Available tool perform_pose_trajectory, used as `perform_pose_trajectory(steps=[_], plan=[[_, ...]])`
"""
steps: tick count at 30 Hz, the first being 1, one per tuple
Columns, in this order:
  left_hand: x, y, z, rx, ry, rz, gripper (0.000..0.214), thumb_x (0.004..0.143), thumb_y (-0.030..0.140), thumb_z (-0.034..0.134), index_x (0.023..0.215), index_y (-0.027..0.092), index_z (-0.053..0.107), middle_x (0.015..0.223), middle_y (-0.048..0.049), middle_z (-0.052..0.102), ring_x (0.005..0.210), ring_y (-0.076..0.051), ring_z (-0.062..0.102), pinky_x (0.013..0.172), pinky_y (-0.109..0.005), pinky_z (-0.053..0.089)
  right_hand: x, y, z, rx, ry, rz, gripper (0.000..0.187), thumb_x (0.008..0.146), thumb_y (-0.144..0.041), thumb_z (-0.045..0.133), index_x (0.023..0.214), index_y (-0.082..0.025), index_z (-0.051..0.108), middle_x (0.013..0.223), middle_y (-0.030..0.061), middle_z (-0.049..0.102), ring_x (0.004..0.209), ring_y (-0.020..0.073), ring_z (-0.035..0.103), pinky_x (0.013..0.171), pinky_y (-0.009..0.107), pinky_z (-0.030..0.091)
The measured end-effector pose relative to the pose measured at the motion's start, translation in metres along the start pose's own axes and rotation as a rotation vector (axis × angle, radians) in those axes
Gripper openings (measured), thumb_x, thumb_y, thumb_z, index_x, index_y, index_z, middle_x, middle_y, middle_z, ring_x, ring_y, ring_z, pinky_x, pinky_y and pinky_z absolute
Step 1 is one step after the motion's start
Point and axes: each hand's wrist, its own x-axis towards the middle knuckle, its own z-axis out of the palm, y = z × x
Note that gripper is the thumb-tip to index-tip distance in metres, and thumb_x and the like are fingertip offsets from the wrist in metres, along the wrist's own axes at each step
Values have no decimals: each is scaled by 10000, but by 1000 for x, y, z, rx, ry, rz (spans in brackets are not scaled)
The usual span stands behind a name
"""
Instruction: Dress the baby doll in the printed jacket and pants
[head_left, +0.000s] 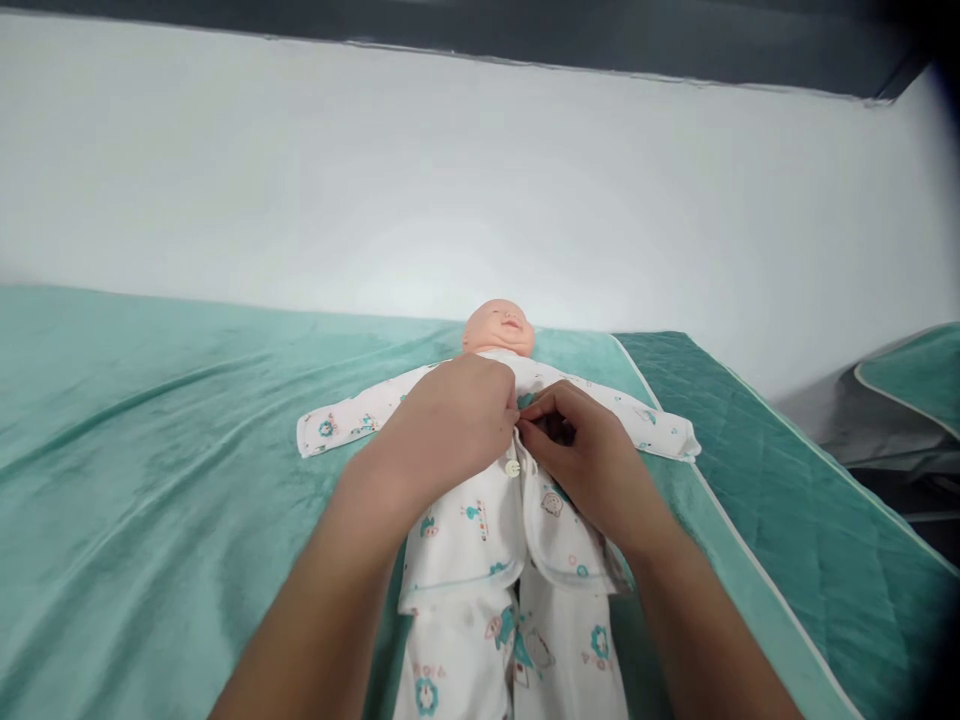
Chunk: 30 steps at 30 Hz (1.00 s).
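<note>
A teal blanket [150, 450] spreads below a plain white wall [450, 180], and on it a doll [499, 328] lies face up, its long axis running straight away from the person, head at the far end. Its printed jacket [465, 520] is pinched at the chest opening by both hands: the left hand [450, 425] is closed on one front edge and the right hand [592, 450] on the other, fingertips meeting on the midline. A white button [512, 467] sits just below that pinch, nearer the left hand, and a quilted mat [787, 480] lies off to the right.
</note>
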Motion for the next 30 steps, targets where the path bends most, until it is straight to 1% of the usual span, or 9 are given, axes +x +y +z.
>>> perform_pose_trajectory(steps=[3,7,11,14,18,22,26,30], plan=[[1,-3,-1,-37,-33,52,220,812,209,475,689,217,658,634,-23,607,516,-139,481,475,-299,257,0,2,-1,14,-11,15,69,839,-197,608,780,-216,578,797,-31,574,701,122,506,640,271,383],[2,-5,-1,-163,-54,35,217,817,221,455,710,231,644,653,5,617,504,-123,494,440,-265,297,1,4,-2,42,-14,63,85,862,-261,614,803,-218,570,767,-38,570,685,120,495,626,269,373],[4,-5,-1,-224,-39,45,155,816,250,479,756,237,621,732,12,644,545,-124,530,426,-244,324,2,4,-2,78,-18,112,222,910,-413,580,806,-217,577,684,-46,545,640,120,462,575,266,346],[4,-6,-1,-214,-34,53,137,812,237,470,798,246,606,761,18,652,538,-122,525,416,-247,315,2,3,-1,65,-9,129,270,912,-465,571,807,-217,588,674,-47,552,635,120,463,574,264,349],[3,-6,1,-145,-14,77,138,796,185,452,798,245,576,754,26,643,543,-121,508,435,-260,301,2,0,1,24,-12,148,251,916,-445,559,817,-219,603,720,-38,611,667,129,505,593,265,370],[0,-4,4,-80,40,109,127,803,167,445,821,244,544,758,26,629,579,-128,505,472,-274,306,3,-1,1,-1,4,169,195,904,-374,560,811,-212,616,741,-28,636,684,135,530,609,267,380],[-2,-1,5,0,78,119,114,775,140,441,789,239,497,697,31,582,545,-130,456,459,-289,264,2,0,0,31,-1,162,155,891,-339,568,816,-214,621,727,-36,614,675,126,512,602,253,378],[-1,3,2,-84,90,107,98,773,137,441,745,228,460,670,35,550,528,-119,425,451,-279,263,2,0,0,141,-3,176,85,876,-296,586,846,-220,611,684,-58,547,604,97,458,542,225,350]])
